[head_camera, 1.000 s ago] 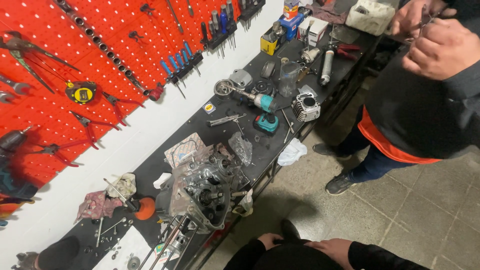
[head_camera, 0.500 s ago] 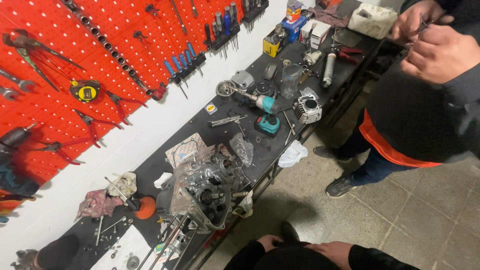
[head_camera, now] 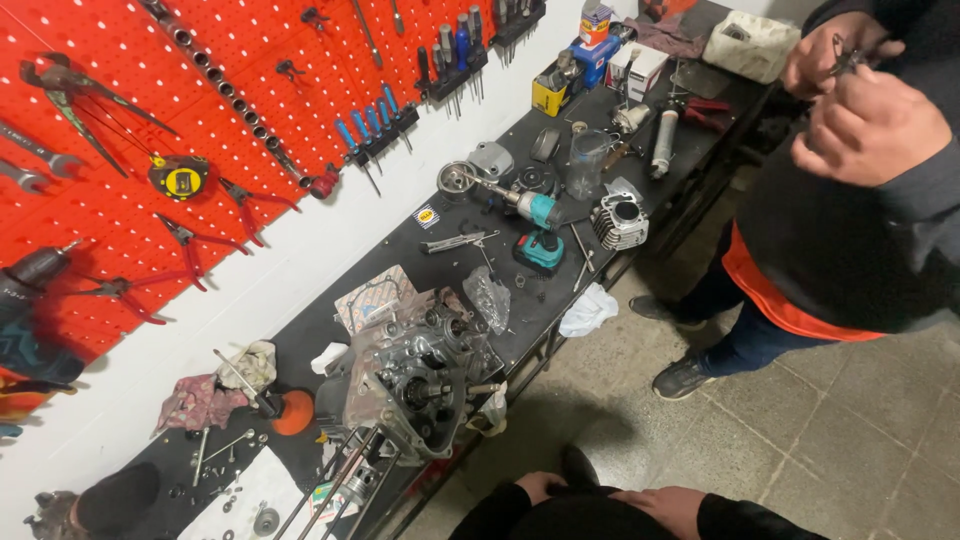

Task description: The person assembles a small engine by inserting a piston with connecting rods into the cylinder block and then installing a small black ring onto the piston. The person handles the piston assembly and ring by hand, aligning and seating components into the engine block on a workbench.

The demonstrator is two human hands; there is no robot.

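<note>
Right hand (head_camera: 665,505): fingers loosely spread, flat on dark fabric, holding nothing. Left hand (head_camera: 540,487): mostly hidden, finger state cannot tell.

Nearest work: grey cast-metal engine crankcase (head_camera: 420,385), at 10 o'clock from hands, on black workbench (head_camera: 400,245) edge, apart from both.

Co-worker's hands (head_camera: 870,110), 1 o'clock, pinch small metal part.

Judgement: pause, no step in hand; touching crankcase calls for lifting hands, reaching 10 o'clock.
</note>
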